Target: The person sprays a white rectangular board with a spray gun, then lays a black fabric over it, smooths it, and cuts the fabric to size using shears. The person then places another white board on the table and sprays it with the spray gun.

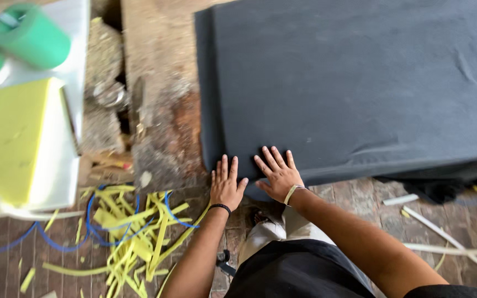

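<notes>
Both hands [252, 179] flat on dark cloth [354, 83]

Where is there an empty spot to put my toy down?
The wide dark cloth beyond both hands, left hand and right hand, lies bare. So does the worn board left of it. The brick floor is crowded with yellow strips.

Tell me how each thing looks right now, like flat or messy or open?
Left hand: open, fingers spread, pressed flat on the cloth's corner.
Right hand: open, flat on the cloth's edge.
Dark cloth: spread smooth over a thick flat slab, a few wrinkles.
Yellow strips: scattered in a messy pile on the brick floor.
Blue cord: looped loosely through the strips.
Green rolls: lying on their sides, blurred.
</notes>
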